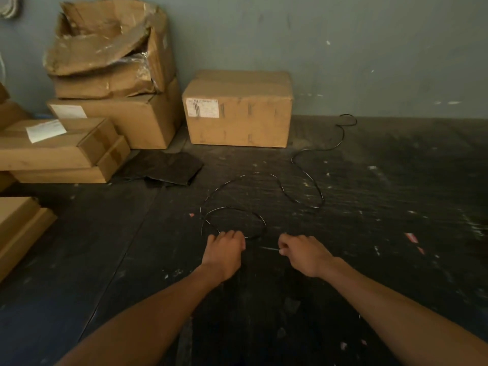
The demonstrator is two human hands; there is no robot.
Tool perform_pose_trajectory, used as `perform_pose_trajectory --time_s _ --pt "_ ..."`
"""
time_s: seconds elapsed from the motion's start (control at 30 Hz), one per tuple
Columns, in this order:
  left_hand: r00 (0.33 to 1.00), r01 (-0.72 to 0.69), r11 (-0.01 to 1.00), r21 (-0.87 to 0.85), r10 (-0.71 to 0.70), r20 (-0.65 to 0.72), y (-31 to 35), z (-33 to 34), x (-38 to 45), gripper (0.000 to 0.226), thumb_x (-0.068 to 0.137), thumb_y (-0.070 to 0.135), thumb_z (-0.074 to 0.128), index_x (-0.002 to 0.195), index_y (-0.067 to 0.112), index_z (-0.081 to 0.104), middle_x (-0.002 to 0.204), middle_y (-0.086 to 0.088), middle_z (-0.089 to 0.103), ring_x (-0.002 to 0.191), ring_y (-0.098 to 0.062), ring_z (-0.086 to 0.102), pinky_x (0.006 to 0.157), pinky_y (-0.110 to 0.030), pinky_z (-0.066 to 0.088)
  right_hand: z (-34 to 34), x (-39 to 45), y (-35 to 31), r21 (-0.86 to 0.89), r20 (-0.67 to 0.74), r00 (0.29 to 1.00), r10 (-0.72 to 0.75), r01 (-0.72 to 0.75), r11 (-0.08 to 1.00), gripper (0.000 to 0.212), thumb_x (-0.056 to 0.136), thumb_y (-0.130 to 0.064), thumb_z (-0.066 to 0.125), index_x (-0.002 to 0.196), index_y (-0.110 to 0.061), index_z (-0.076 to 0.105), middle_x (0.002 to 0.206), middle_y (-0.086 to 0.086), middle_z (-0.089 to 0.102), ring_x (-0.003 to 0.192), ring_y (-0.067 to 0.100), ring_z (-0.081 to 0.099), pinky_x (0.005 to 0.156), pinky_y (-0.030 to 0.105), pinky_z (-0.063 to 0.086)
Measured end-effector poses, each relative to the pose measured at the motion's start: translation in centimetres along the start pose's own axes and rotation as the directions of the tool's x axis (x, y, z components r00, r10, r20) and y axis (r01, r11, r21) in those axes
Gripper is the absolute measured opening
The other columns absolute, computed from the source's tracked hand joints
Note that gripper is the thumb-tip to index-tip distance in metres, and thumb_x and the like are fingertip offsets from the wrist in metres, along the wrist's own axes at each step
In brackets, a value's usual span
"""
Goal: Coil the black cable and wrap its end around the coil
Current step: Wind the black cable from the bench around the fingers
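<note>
- Both hands reached forward and low over dark floor, well apart from each other, bare forearms stretching back toward the camera.
- Left hand: knuckles up, fingers curled down at the near edge of a small loop of black cable; seems to grip the cable there, though the contact itself hidden under the fingers.
- Right hand: closed in a loose fist, thumb and forefinger pinching a thin pale strand that runs leftward toward the other hand; cannot tell for sure whether this is the cable's end.
- Cable mostly uncoiled: one small loop just ahead of the left hand, a wider arc beyond it, then snaking curves ahead of the right hand and far off to a last curl by grey-blue wall.
- Sealed cardboard box with label well ahead of both hands, against the wall, just left of the cable's far stretch.
- Torn, crushed cardboard boxes stacked far ahead and left of the left hand; flat labelled cartons left of those.
- Dark folded sheet on the floor ahead-left of the left hand, touching the foot of the stack.
- Small scraps and pale scuffs scattered over the floor right of the right hand.
</note>
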State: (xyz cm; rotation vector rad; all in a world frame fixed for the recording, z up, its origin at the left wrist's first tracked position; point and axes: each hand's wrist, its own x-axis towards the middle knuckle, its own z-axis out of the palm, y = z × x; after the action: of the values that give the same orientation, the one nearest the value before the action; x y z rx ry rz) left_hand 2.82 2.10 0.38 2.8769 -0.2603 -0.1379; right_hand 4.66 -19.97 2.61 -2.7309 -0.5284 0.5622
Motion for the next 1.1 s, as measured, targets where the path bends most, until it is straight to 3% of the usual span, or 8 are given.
perform_pose_trajectory --time_s 0.17,0.3,0.4,0.6,0.73,0.83,0.97,1.1 --pt "0.971 0.036 0.99 -0.139 -0.067 -0.229 -0.8 -3.5 1.4 0.011 0.096 0.031 0.053 0.107 0.032 0.052 0.115 0.006 0.052 0.113 -0.014 0.046 0.099 -0.037 0.035 -3.3 0.4 -2.4 0.69 -0.03 0.993 0.114 -0.062 0.721 0.01 0.1 -0.022 0.047 0.097 -0.024 0.056 0.083 0.005 0.065 0.077 0.018 0.071 0.071 0.032 0.057" --pt "0.904 -0.003 0.963 -0.269 -0.112 -0.413 0.6 -6.0 1.7 0.016 0.094 0.028 0.058 0.107 0.028 0.049 0.114 0.004 0.049 0.106 -0.013 0.045 0.092 -0.034 0.037 -6.8 1.0 -4.5 0.926 -0.053 0.98 0.193 -0.025 0.377 0.01 0.1 -0.018 0.049 0.1 -0.018 0.058 0.08 0.008 0.065 0.079 0.025 0.073 0.072 0.038 0.06" --pt "0.93 -0.131 0.856 -0.5 -0.068 -0.36 2.1 -7.2 1.1 0.004 0.098 0.023 0.054 0.102 0.023 0.054 0.105 0.001 0.055 0.094 -0.014 0.054 0.082 -0.031 0.044 -9.1 1.1 -5.5 0.99 -0.052 0.979 0.198 0.026 0.135 0.009 0.099 -0.016 0.05 0.099 -0.014 0.059 0.077 0.007 0.064 0.076 0.024 0.072 0.069 0.038 0.059" --pt "0.982 -0.136 0.532 -0.836 0.186 -0.042 4.9 -8.7 -0.6 0.031 0.106 0.025 0.037 0.11 0.012 0.064 0.095 -0.002 0.07 0.088 -0.012 0.067 0.077 -0.023 0.05 -13.6 0.7 -7.3 0.981 -0.07 0.975 0.209 0.106 -0.165 0.01 0.099 -0.009 0.048 0.102 -0.011 0.058 0.074 0.008 0.063 0.071 0.022 0.071 0.066 0.038 0.06" --pt "0.966 -0.189 0.544 -0.817 0.252 -0.055 5.5 -9.8 -0.7 0.028 0.106 0.024 0.039 0.101 0.018 0.066 0.074 0.007 0.061 0.074 -0.01 0.062 0.076 -0.029 0.051 -16.2 0.2 -7.9 0.972 -0.13 0.961 0.246 0.173 -0.161 0.009 0.1 -0.008 0.046 0.101 -0.009 0.055 0.076 0.01 0.063 0.071 0.022 0.072 0.066 0.037 0.06" --pt "0.978 -0.12 0.437 -0.892 0.204 -0.031 6.1 -10.9 -0.9 0.033 0.105 0.028 0.04 0.096 0.019 0.069 0.063 0.01 0.051 0.064 -0.008 0.055 0.074 -0.031 0.051 -17.0 0.0 -7.7 0.967 -0.198 0.926 0.321 0.238 -0.09 0.007 0.099 -0.005 0.047 0.1 -0.011 0.051 0.08 0.013 0.065 0.077 0.026 0.073 0.071 0.039 0.059" --pt "0.986 -0.003 0.146 -0.989 0.163 0.022 7.2 -13.3 -1.3 0.035 0.104 0.034 0.042 0.093 0.02 0.072 0.059 0.008 0.04 0.057 -0.006 0.048 0.072 -0.032 0.05 -16.7 -0.2 -6.1 0.95 -0.31 0.894 0.324 0.282 0.13 0.016 0.101 -0.012 0.046 0.116 -0.015 0.05 0.1 0.014 0.072 0.095 0.026 0.072 0.08 0.039 0.057" --pt "0.948 0.088 -0.224 -0.971 0.317 0.013 7.9 -16.9 -1.9 0.025 0.099 0.022 0.049 0.111 0.01 0.068 0.066 0.001 0.037 0.062 -0.012 0.045 0.068 -0.032 0.05 -16.0 -0.4 -5.1 0.906 -0.343 0.921 0.182 0.274 0.324 0.021 0.1 -0.014 0.046 0.115 -0.014 0.06 0.116 0.007 0.07 0.107 0.02 0.067 0.09 0.039 0.055"
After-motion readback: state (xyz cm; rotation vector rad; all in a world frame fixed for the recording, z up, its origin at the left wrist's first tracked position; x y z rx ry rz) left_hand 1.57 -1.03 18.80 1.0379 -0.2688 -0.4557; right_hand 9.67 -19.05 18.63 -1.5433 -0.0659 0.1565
